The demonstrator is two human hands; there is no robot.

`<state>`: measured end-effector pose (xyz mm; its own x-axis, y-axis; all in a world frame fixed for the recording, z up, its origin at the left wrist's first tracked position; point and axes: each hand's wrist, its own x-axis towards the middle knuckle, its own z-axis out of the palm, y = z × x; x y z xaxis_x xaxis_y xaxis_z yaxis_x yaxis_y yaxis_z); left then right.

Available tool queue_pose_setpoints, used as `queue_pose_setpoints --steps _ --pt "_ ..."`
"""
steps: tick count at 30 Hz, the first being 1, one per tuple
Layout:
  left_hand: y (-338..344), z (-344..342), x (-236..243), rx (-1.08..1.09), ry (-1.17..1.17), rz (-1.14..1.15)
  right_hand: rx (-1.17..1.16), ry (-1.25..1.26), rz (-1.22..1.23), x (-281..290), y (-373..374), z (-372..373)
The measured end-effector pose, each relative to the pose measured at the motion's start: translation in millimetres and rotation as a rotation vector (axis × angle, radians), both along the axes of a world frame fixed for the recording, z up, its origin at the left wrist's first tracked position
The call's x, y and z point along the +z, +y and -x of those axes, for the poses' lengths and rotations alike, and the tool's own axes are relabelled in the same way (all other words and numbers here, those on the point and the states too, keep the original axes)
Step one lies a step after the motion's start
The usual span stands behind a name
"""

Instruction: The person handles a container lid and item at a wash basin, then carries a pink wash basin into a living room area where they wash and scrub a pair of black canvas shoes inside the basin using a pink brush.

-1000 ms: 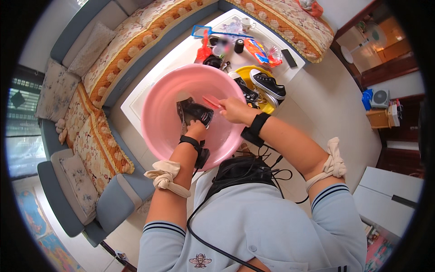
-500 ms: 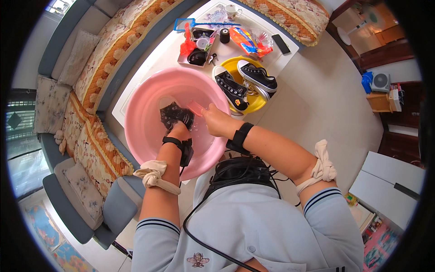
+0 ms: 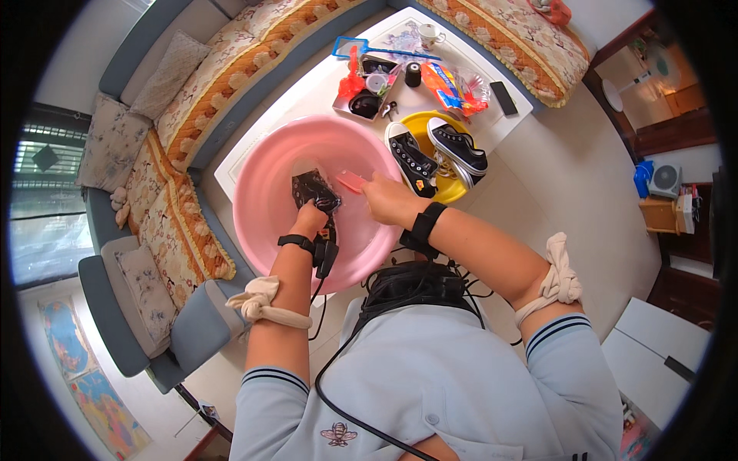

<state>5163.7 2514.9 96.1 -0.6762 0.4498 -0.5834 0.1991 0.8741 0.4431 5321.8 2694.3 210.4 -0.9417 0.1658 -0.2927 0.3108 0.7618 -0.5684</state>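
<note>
A large pink basin (image 3: 254, 177) holds some water. Inside it, my left hand (image 3: 310, 219) is closed on a wet black canvas shoe (image 3: 314, 189), which is partly hidden by the hand. My right hand (image 3: 384, 201), over the basin's right side, grips a pink plastic brush (image 3: 352, 181). The brush points toward the shoe, with a small gap between them; its bristles cannot be made out. Just beyond the basin's right rim, a pair of black canvas sneakers (image 3: 411, 163) with white toes rests on a yellow basin (image 3: 419, 123).
On the white table (image 3: 250, 146) are an open box (image 3: 361, 107) of small items, a black cylindrical container (image 3: 413, 74), an orange and blue packet (image 3: 446, 88), a phone (image 3: 503, 98), a blue-framed net (image 3: 350, 48) and a cup (image 3: 430, 34). A cable hangs near my left wrist.
The whole view has shifted, so the scene sits farther right. My left hand has turned on the shoe, and its pale toe no longer shows. My right hand keeps hold of the brush.
</note>
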Motion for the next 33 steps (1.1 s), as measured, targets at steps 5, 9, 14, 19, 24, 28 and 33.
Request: queue_pose_setpoints --steps 5,9,14,19,24,28,33 --pt "8 -23 60 0.401 -0.161 -0.218 -0.034 0.084 -0.02 7 17 -2" --pt "-21 -15 57 0.697 -0.312 -0.561 0.071 0.073 0.107 13 21 12" --pt "1 -17 87 1.138 -0.821 -0.913 -0.02 0.155 0.273 3 41 6" --pt "14 -31 118 1.003 -1.097 -1.088 -0.185 0.041 0.647 22 51 -8" --pt "5 -36 114 0.965 -1.054 -1.268 -0.11 0.106 0.634 28 51 -12" --pt "6 -48 127 0.867 -1.051 -1.545 -0.127 0.159 0.628 24 59 -13" --pt "0 -52 135 0.904 -1.036 -1.658 -0.134 0.141 0.664 24 61 -10"
